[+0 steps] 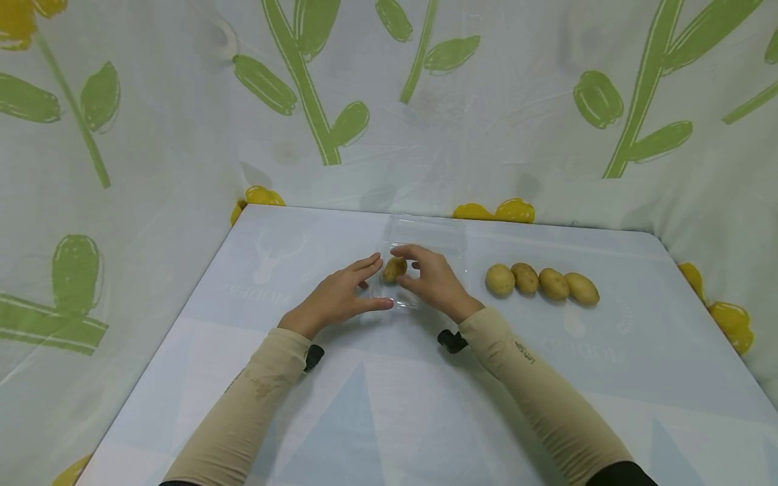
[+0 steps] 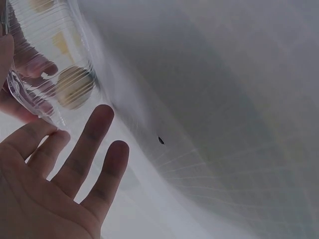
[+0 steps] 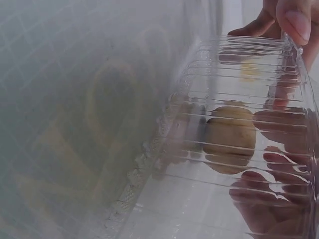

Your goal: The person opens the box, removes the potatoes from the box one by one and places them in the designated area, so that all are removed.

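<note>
A clear plastic box (image 1: 425, 233) with an open lid lies on the table, one small potato (image 1: 394, 271) inside at its left end. In both wrist views the potato shows through the ribbed clear wall. My left hand (image 1: 331, 297) is at the box's left edge, fingers extended and thumb along the near corner; in the left wrist view some fingertips touch the rim. Over the box, my right hand (image 1: 439, 278) has its fingers bent loosely and spread from the thumb, beside the potato. The right wrist view shows a gap between those fingers and the potato.
A row of several potatoes (image 1: 537, 282) lies on the table to the right of the box. The white table (image 1: 340, 432) carries pale blue prints. A curtain (image 1: 516, 121) with green leaves hangs behind its far edge.
</note>
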Motion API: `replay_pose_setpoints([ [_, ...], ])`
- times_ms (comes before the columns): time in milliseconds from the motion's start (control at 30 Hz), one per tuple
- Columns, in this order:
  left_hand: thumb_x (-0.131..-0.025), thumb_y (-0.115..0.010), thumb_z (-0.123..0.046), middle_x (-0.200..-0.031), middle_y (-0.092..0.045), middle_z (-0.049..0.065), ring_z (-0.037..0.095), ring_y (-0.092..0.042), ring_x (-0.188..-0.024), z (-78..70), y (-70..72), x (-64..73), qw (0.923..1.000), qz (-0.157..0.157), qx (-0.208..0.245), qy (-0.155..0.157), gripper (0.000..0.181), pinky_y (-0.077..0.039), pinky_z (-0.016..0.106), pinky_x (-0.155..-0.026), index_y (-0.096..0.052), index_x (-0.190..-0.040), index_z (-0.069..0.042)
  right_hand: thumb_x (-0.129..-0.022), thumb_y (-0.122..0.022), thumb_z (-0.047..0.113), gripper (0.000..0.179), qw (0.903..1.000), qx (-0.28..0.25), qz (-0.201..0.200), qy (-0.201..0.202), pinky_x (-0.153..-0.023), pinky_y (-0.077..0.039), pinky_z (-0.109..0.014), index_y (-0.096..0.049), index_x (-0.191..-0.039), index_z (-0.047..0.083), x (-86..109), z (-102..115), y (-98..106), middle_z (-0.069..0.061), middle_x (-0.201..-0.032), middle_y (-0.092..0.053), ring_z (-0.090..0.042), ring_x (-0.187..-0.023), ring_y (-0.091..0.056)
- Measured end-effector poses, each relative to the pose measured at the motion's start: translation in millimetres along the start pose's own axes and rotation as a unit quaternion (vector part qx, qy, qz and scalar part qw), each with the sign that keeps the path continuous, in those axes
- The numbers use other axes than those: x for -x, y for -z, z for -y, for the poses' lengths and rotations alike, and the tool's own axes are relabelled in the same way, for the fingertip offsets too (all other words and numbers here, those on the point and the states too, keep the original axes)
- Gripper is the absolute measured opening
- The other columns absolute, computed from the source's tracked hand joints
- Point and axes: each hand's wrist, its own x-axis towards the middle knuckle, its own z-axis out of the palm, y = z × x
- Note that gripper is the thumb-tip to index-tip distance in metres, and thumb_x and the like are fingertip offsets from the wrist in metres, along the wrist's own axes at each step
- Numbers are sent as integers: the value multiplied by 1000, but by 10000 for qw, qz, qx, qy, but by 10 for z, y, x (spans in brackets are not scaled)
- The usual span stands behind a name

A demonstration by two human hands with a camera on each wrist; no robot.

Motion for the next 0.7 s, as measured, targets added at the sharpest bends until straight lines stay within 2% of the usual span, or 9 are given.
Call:
replay_pose_setpoints([
  [400,-83,-69,-71,-166,-21,-14,14,-63,-116,12,-11,-2,10000,-38,11,-53,98,-45,47,-107,-32,-160,-22,-86,-80,2,49,9981,560,229,-80,-102,-50,-40,-63,-131,3,-17,-2,-24,-9,-134,-64,-24,-122,-58],
  [700,-84,-67,-72,-166,-21,-12,15,-64,-114,-3,5,7,10000,-27,5,-77,99,-45,46,-106,-32,-160,-20,-85,-82,2,49,9951,955,268,-35,-111,-42,-37,-66,-131,4,-44,-18,-57,-10,-136,-63,-25,-128,-56],
])
